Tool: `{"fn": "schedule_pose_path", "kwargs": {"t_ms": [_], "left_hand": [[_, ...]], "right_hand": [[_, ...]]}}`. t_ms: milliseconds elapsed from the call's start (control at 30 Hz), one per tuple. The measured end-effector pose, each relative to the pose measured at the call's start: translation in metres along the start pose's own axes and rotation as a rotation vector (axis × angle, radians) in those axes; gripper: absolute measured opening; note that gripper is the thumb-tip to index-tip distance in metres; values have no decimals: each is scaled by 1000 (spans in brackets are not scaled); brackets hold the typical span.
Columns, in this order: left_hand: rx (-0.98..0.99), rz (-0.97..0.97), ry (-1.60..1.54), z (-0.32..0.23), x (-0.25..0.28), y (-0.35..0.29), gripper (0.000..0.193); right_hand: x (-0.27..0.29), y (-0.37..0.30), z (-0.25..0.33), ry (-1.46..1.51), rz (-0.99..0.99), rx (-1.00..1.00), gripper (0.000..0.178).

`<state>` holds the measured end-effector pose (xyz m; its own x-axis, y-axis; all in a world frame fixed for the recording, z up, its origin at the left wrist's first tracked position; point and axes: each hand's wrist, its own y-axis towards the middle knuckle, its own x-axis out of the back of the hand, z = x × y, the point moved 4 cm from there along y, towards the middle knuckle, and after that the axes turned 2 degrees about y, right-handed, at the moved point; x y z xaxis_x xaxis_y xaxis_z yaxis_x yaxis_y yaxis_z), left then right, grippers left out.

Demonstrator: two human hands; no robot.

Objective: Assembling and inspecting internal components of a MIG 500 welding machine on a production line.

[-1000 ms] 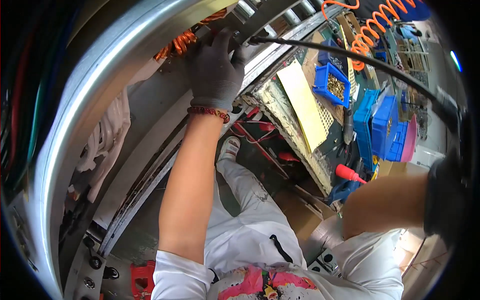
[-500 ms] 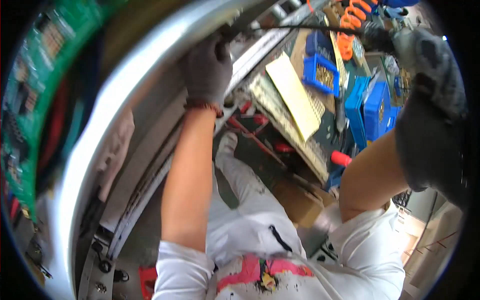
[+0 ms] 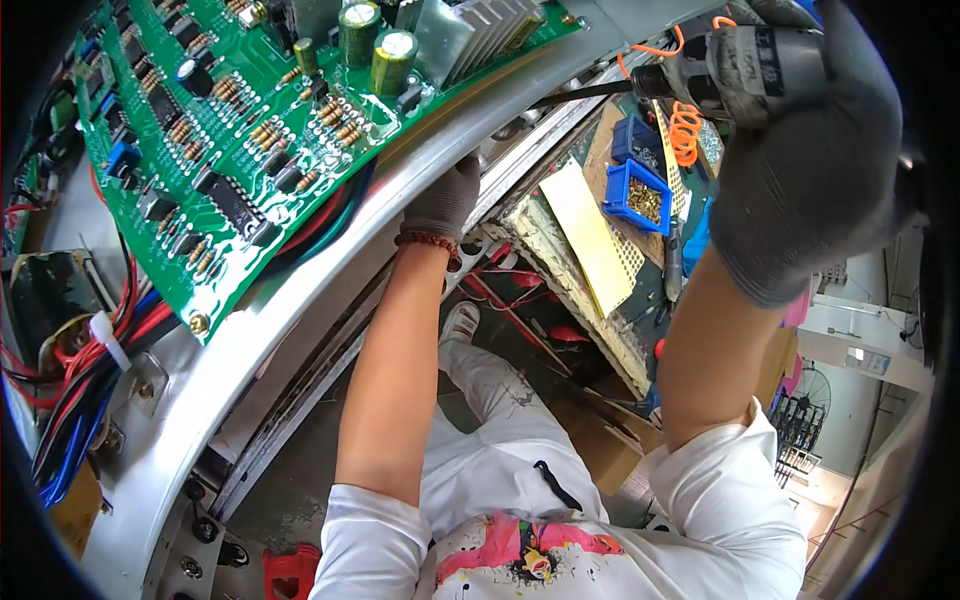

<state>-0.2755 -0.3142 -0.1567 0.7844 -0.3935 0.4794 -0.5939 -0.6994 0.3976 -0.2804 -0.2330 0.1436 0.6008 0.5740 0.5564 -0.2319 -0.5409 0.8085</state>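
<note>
My right hand (image 3: 810,180), in a dark grey glove, is wrapped round a worn black-and-grey power screwdriver (image 3: 740,70) at the upper right. Its long dark bit (image 3: 590,93) points left to the side of a curved silver metal housing (image 3: 225,375); the tip's contact is hidden. My left hand (image 3: 440,205), also gloved, reaches up against the outer side of this housing, its fingers hidden beneath the edge. Above it, inside the housing, lies a green circuit board (image 3: 230,110) with capacitors, resistors and a finned heat sink (image 3: 480,40).
To the right stands a workbench with a yellow sheet (image 3: 590,240), a blue tray (image 3: 635,217) of brass-coloured screws and an orange coiled hose (image 3: 685,130). Bundled wires (image 3: 90,370) run inside the housing at left. A cardboard box (image 3: 595,440) and a red stool (image 3: 290,572) are on the floor.
My view has shifted, bringing more of the circuit board in. My right hand and the screwdriver have moved left and nearer the housing. The left hand stays at the housing's side.
</note>
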Motion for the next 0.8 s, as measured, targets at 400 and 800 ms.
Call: {"fn": "schedule_pose_path", "kwargs": {"t_ms": [400,800], "left_hand": [[74,89,-70,-4,1,4,15],[47,-10,-29,-9,-8,7,12]], "right_hand": [[-11,-10,0,343,74,-208,39],[-16,-16,-16,679,118,-434,40]]}}
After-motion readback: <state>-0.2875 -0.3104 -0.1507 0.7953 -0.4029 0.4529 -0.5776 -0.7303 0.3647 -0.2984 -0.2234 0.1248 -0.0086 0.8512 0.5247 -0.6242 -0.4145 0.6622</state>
